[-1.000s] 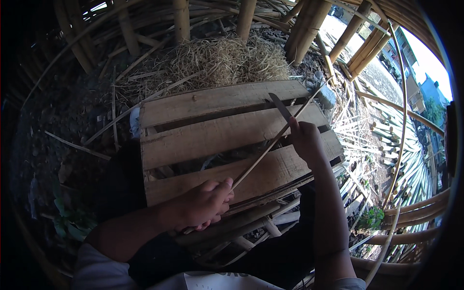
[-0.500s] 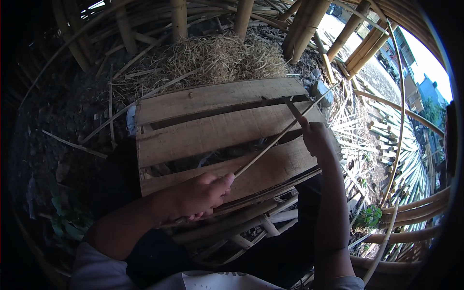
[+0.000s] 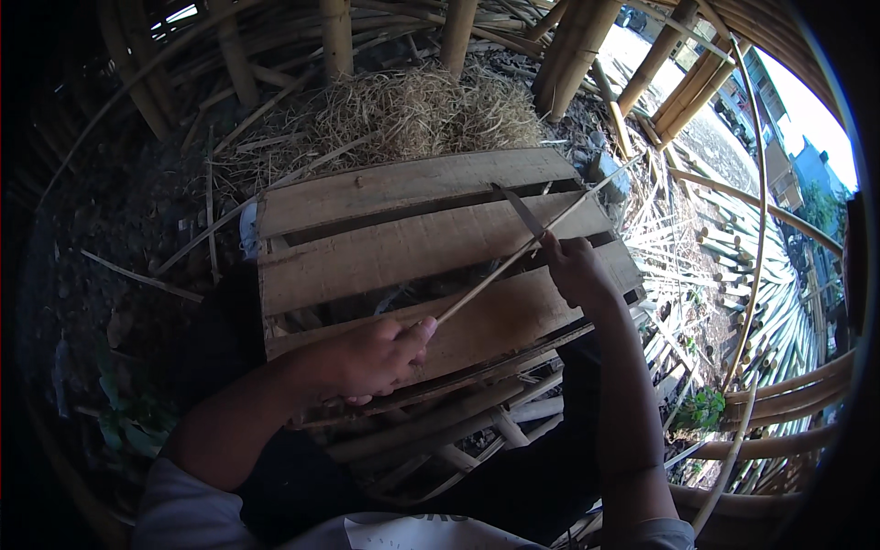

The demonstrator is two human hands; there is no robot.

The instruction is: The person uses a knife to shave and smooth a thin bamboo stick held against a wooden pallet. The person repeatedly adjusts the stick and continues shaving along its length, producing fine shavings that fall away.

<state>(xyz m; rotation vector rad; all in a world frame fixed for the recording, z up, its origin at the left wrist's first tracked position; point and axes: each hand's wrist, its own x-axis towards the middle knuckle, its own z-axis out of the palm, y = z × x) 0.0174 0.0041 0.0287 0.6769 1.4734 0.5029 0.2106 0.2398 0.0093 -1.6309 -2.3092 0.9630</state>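
Observation:
My left hand (image 3: pixel 380 357) is closed around the near end of a thin bamboo strip (image 3: pixel 486 286), above the front of a slatted wooden table (image 3: pixel 376 261). The strip slants up and away to the right, past the table's far right corner. In my right hand (image 3: pixel 577 268) is the handle of a knife (image 3: pixel 522 209), its fingers wrapped tight. The dark blade points away and to the left, crossing the strip about midway. The knife's handle is mostly hidden inside the fist.
Behind the table lies a heap of curly shavings (image 3: pixel 412 115), with bamboo posts (image 3: pixel 573 55) beyond. To the right, many cut bamboo pieces (image 3: pixel 770 293) cover the ground. A long curved strip (image 3: pixel 759 183) rises at the right. Bamboo poles (image 3: pixel 477 422) lie under the table's front edge.
My right hand with the knife has moved left and nearer along the strip. My left hand has shifted slightly left, still holding the strip.

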